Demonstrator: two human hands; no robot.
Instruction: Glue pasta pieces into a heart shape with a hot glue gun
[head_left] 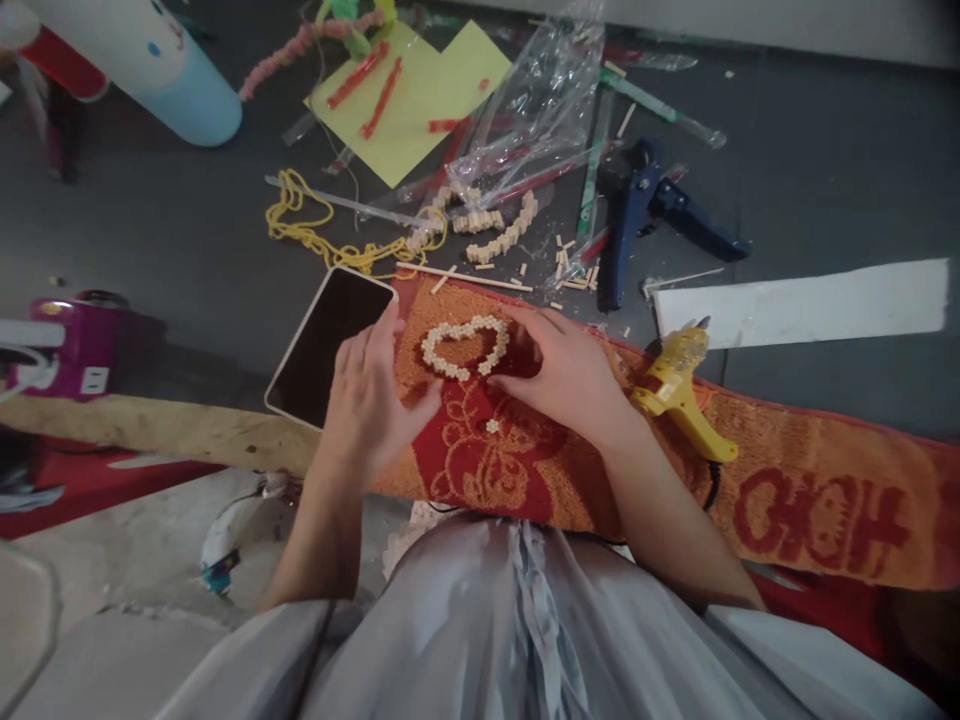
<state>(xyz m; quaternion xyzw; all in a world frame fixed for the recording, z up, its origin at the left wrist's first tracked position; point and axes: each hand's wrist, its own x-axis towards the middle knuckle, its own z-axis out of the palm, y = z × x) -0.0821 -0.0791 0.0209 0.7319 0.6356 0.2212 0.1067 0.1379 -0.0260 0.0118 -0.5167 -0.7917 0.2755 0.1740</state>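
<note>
A heart-shaped outline (pixel 499 345) made of small pale pieces lies on the orange and red towel (pixel 420 470). My left hand (pixel 371 390) is to its left, fingers stretched out and thumb apart, partly over the black-screened tablet (pixel 322 340). To the right, my right hand (pixel 562 370) has its thumb and fingers spread around the heart's right side. Whether its fingertips touch the heart, I cannot tell. A small flower-shaped cluster (pixel 492 426) sits on the towel below the heart. Just right of my right wrist rests a yellow glue gun (pixel 679 390).
Behind the towel lie curved pale strips (pixel 506 235), loose short sticks, yellow string (pixel 300 225), clear plastic bags (pixel 540 110) and yellow-green paper (pixel 405 110). A blue cutter (pixel 630 220) and a white strip (pixel 802 300) are at right. A purple box (pixel 67 345) stands at left.
</note>
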